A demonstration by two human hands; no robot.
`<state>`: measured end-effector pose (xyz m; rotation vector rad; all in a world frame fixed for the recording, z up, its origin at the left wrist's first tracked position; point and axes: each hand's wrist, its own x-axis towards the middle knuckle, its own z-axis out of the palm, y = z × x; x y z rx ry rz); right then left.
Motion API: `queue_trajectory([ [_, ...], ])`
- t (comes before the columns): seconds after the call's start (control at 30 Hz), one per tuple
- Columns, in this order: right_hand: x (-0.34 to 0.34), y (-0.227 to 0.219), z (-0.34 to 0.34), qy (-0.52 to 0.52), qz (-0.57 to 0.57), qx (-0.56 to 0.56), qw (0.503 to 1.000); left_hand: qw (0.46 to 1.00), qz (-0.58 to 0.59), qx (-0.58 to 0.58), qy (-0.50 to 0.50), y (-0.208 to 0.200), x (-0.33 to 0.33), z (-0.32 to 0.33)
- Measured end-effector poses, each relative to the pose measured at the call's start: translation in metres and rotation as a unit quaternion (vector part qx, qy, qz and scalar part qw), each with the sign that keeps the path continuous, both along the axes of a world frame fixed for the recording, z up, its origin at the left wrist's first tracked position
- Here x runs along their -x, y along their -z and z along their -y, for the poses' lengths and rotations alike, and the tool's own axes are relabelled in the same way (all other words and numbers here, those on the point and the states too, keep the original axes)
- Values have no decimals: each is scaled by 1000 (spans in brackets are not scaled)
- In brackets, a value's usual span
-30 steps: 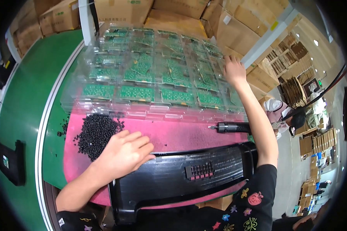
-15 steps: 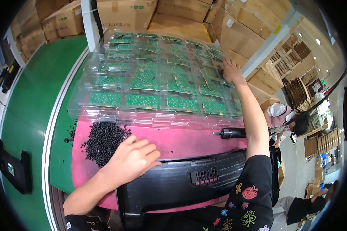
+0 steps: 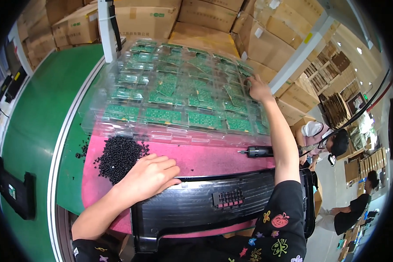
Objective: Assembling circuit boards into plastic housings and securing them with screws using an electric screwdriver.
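My left hand (image 3: pixel 155 174) rests with curled fingers on the upper edge of a long, glossy black plastic panel (image 3: pixel 183 214) lying before me. A small black slotted part (image 3: pixel 228 198) sits on this panel. At the far right side of a stack of clear plastic trays (image 3: pixel 174 131), my right hand (image 3: pixel 259 89) is bent over the trays' edge. Its fingertips are closed in among the boards, and what they grip cannot be made out. Green circuit boards (image 3: pixel 163 115) lie in rows in the trays, some overlapping at a slant.
A heap of small black screws (image 3: pixel 120 157) lies left of centre on the pink mat (image 3: pixel 196 157). A black electric screwdriver (image 3: pixel 260 152) lies beneath my right forearm. Cardboard boxes (image 3: pixel 139 22) stand behind the trays. A metal post (image 3: pixel 299 54) rises at right; two people are beyond.
The view has shifted slightly. My right hand has come a little nearer and to the left along the trays' edge, its fingers more bent. My left hand stays on the panel.
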<state>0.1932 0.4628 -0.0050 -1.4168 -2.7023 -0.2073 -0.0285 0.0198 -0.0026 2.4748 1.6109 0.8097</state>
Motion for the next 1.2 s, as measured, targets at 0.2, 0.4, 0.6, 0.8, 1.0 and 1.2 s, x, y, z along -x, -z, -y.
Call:
queue_trajectory([
  [0.2, 10, -2, -1, 44, 30, 21, 998, 995, 43, -51, -72, -15, -2, -4],
  [0.4, 9, 17, -24, 11, 2, -3, 1000, 961, -21, -31, -275, -11, 30, -20],
  [0.6, 11, 20, -11, 49, -14, -90, 995, 958, -40, -15, -285, -1, 29, -22],
  [0.8, 19, -10, 40, -80, -72, -240, 965, 953, -71, -27, -293, 6, 32, -21],
  [1.0, 22, -78, 213, -405, -152, -231, 871, 954, 97, -96, -265, -13, 20, -11],
  [1.2, -12, -86, 339, -480, -130, -231, 836, 966, 179, -71, -174, -58, -54, 7],
])
